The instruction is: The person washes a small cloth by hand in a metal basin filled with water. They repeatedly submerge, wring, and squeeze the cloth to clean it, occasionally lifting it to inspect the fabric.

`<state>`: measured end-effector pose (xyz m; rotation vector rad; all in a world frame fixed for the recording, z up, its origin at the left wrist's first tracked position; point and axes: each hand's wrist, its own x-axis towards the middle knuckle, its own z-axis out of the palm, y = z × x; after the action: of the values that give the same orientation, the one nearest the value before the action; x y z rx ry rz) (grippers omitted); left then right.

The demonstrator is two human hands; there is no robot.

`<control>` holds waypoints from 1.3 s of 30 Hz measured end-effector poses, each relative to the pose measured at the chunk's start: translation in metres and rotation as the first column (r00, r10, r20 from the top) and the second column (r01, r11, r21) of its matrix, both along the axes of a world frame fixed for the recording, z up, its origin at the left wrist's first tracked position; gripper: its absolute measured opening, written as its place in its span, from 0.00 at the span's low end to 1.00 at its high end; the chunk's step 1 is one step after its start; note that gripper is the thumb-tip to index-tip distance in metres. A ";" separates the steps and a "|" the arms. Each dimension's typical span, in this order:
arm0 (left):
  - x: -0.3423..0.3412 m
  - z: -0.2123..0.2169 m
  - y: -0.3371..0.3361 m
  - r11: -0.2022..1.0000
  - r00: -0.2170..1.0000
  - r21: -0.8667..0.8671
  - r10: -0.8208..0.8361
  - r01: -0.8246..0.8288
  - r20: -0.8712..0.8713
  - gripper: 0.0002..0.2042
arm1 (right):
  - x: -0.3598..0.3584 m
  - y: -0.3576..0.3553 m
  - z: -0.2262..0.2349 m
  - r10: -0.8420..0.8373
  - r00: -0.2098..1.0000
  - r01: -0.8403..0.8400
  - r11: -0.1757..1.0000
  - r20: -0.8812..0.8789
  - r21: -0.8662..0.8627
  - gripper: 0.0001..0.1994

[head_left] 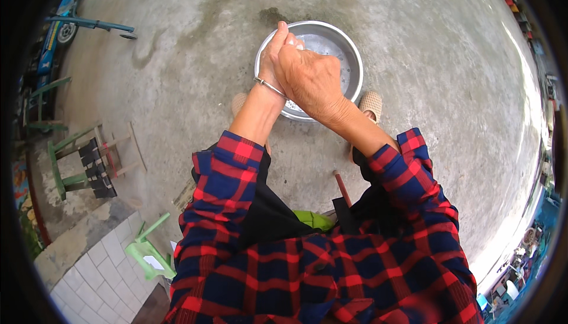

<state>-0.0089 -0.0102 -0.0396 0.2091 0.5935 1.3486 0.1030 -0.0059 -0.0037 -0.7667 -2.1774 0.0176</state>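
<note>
A round metal basin (357, 67) stands on the floor between my feet, with water and some bubbles in it. Both of my hands are pressed together above its left half. My left hand (274, 52), with a silver bangle (271, 88) at the wrist, is upright with its thumb side up, its fingers mostly hidden. My right hand (310, 78) is closed and lies over the left palm, knuckles up. A small white bit (300, 44) shows between the hands; whether it is cloth, soap or foam cannot be made out.
My beige clogs (371, 104) flank the basin. To the left are a green-framed stool (74, 164), a light green plastic stool (148, 256) and blue metal legs (92, 23). A reddish stick (342, 188) shows near my right leg. Assorted goods (520, 265) line the right edge.
</note>
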 end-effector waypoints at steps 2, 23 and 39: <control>0.021 0.015 0.008 0.933 0.965 -0.244 0.256 -0.262 -0.060 0.20 | 0.007 0.016 -0.002 -0.031 0.993 0.046 0.991 0.115 -0.126 0.12; -0.026 -0.057 0.013 0.925 0.953 0.341 -0.241 0.168 0.182 0.15 | 0.003 0.008 -0.009 0.002 0.999 -0.001 0.999 0.032 -0.042 0.11; 0.029 0.042 0.004 0.943 0.976 -0.259 0.182 -0.208 -0.119 0.17 | 0.015 0.029 -0.005 -0.063 0.989 0.092 0.972 0.135 -0.216 0.09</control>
<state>0.0199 -0.0060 0.0019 -0.0099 0.8888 1.4370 0.1176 0.0234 -0.0088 -1.0029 -2.2892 0.1788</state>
